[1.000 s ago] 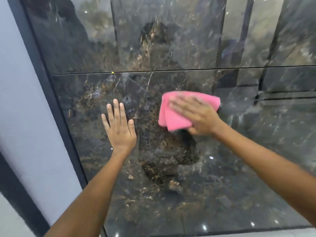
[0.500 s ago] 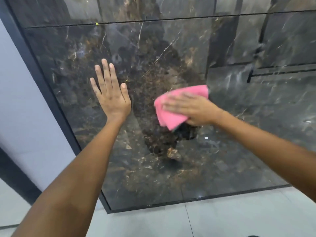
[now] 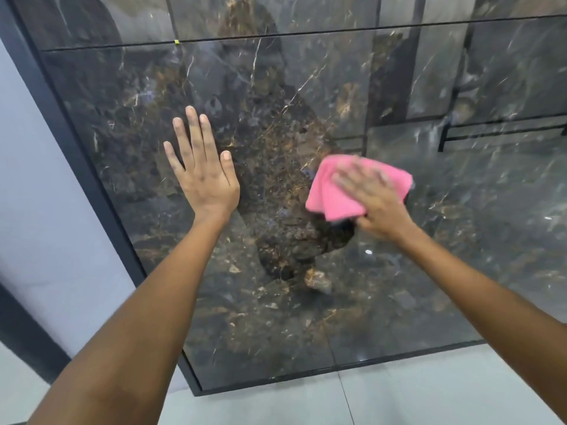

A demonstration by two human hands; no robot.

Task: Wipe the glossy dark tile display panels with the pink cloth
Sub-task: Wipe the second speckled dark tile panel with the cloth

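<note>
both hands are up against the lower tile panel (image 3: 276, 302), well apart from each other. left hand (image 3: 204, 176) lies flat on the glossy surface with its fingers straight and slightly spread, pointing upward, the thumb alongside; it holds nothing. right hand (image 3: 372, 204) presses the pink cloth (image 3: 331, 194) against the same panel, fingers stretched out across the top of the cloth and blurred, so how far the thumb wraps under the cloth's lower edge cannot be told. the cloth is folded into several layers, whose edges show at its left side, and it sits to the right of the left hand, over the brown-veined dark patch near the middle of the panel. the panel is dark marble-patterned tile with gold and white veins, shiny enough to carry dim reflections and small bright light spots. a thin dark joint (image 3: 306, 32) runs across near the top, separating it from the upper tile panel (image 3: 276, 13), and a tiny yellow spacer (image 3: 176, 42) sits in that joint. a dark frame (image 3: 92, 185) borders the panels along the left and bottom edges. left of the frame is a pale grey wall (image 3: 36, 194), and below it a light tiled floor (image 3: 399, 394).
</note>
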